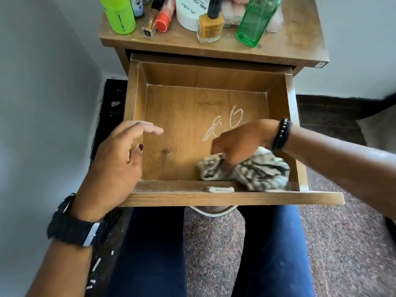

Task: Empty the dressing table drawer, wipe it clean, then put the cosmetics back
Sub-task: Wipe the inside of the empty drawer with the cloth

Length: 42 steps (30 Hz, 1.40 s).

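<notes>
The wooden drawer [278,196] is pulled out over my lap, with white chalk-like marks [227,123] on its bare floor. My right hand [237,142] grips a crumpled grey patterned cloth [257,170] in the drawer's front right corner. My left hand [120,155] rests on the drawer's left wall, fingers loosely extended over the edge, thumb inside. On the table top [278,48] stand the cosmetics: a lime green bottle [119,13], an orange-capped tube [164,18], a white jar [190,11], a yellow nail polish bottle [210,26] and a clear green bottle [255,20].
A grey wall [42,82] runs close along the left. The speckled floor [214,243] shows between my knees in blue jeans. A metal handle [214,212] hangs under the drawer front. A pale cushion-like object [379,127] sits at the right.
</notes>
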{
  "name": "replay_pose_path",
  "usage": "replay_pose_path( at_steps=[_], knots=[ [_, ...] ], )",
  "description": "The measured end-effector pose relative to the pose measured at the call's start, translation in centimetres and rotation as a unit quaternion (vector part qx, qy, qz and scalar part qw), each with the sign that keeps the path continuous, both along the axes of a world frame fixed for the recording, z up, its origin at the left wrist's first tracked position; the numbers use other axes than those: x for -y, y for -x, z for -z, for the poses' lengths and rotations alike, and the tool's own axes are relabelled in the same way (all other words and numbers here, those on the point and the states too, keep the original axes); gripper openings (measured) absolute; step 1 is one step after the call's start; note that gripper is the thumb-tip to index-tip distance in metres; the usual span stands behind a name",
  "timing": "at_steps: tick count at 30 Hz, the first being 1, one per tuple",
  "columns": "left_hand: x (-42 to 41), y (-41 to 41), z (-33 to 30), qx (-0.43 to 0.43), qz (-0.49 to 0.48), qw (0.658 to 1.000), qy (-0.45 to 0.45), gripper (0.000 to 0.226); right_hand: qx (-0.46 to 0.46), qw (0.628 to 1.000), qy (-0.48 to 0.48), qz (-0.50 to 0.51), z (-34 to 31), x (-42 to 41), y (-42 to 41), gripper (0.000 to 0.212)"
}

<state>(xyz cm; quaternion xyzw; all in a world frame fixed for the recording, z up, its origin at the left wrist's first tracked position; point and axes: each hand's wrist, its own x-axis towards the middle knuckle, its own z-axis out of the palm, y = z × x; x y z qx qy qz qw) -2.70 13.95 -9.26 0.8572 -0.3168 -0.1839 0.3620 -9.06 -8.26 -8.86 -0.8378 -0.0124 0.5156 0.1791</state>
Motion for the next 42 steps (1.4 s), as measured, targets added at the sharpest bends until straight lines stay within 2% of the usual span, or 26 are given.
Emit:
replay_pose_path(
  at_steps=[1,3,5,7,8,12,14,21,24,30,36,39,42],
  knots=[
    [0.0,0.0,0.0,-0.001,0.001,1.0,0.002,0.049,0.024,0.998,-0.051,0.041,0.3,-1.1,-0.6,0.015],
    [0.0,-0.1,0.1,-0.005,-0.003,1.0,0.005,0.05,0.081,0.986,-0.115,0.088,1.0,-3.7,-1.9,0.022],
    [0.0,-0.2,0.2,-0.011,-0.013,1.0,0.007,0.05,0.125,0.979,-0.127,0.095,1.8,-5.3,-2.7,0.028],
    [0.0,-0.2,0.2,-0.014,-0.017,1.0,0.01,0.05,0.119,0.979,-0.136,0.099,1.9,-5.1,-2.6,0.016],
    [0.0,-0.1,0.3,-0.016,-0.018,1.0,0.012,0.05,0.106,0.983,-0.123,0.088,1.6,-4.4,-2.3,0.011],
    [0.0,-0.1,0.3,-0.032,-0.052,0.998,0.033,0.051,0.006,1.0,0.004,-0.005,0.4,-1.4,-1.2,0.026],
    [-0.1,-0.1,0.4,-0.04,-0.064,0.996,0.044,0.052,-0.003,1.0,0.0,0.002,0.5,-1.4,-1.1,0.028],
    [-0.2,-0.4,0.6,-0.066,-0.113,0.986,0.104,0.056,0.133,0.974,-0.154,0.099,2.2,-6.8,-3.5,0.013],
    [-0.2,-0.4,0.7,-0.071,-0.12,0.984,0.113,0.057,0.159,0.96,-0.193,0.124,3.3,-8.3,-3.6,0.021],
    [-0.2,-0.4,0.7,-0.085,-0.126,0.98,0.128,0.057,0.091,0.942,-0.286,0.148,3.8,-6.9,-2.7,0.044],
    [-0.3,-0.6,0.9,-0.095,-0.132,0.978,0.131,0.055,0.08,0.891,-0.386,0.225,2.7,-4.9,-0.5,0.026],
    [-0.3,-0.7,1.0,-0.098,-0.135,0.976,0.142,0.054,0.127,0.898,-0.36,0.218,3.0,-5.7,-0.5,0.028],
    [-0.3,-0.8,1.1,-0.101,-0.139,0.974,0.149,0.054,0.209,0.935,-0.244,0.154,4.3,-7.6,-1.9,0.025]
  ],
)
